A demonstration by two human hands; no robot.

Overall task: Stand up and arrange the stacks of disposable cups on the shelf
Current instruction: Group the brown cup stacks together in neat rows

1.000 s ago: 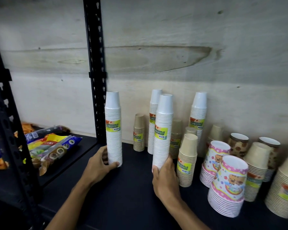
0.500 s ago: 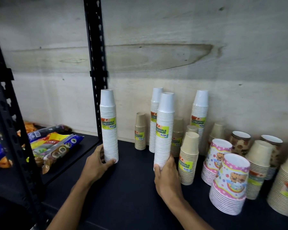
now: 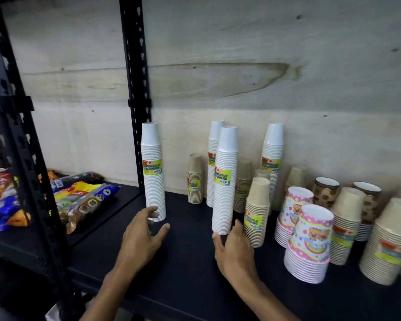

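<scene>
A tall white cup stack [image 3: 152, 172] stands upright at the left of the black shelf [image 3: 185, 269], close to the rack post. My left hand [image 3: 141, 237] is just in front of its base, fingers spread, only fingertips near it. A second tall white stack [image 3: 225, 181] stands upright in the middle; my right hand [image 3: 232, 249] cups its base with thumb and fingers. Two more white stacks [image 3: 272, 156] stand against the back wall. Short brown stacks [image 3: 195, 179], beige stacks [image 3: 257, 212] and pink printed stacks [image 3: 310, 242] stand upright to the right.
A black perforated rack post [image 3: 136, 89] rises right behind the left stack. Snack packets [image 3: 79, 200] lie on the neighbouring shelf to the left. A plywood wall [image 3: 241, 77] backs the shelf. More beige stacks [image 3: 387, 242] crowd the right end.
My left hand has let go of the left white stack and drawn back, fingers spread. The stack stays upright by the post. My right hand stays at the middle stack's base.
</scene>
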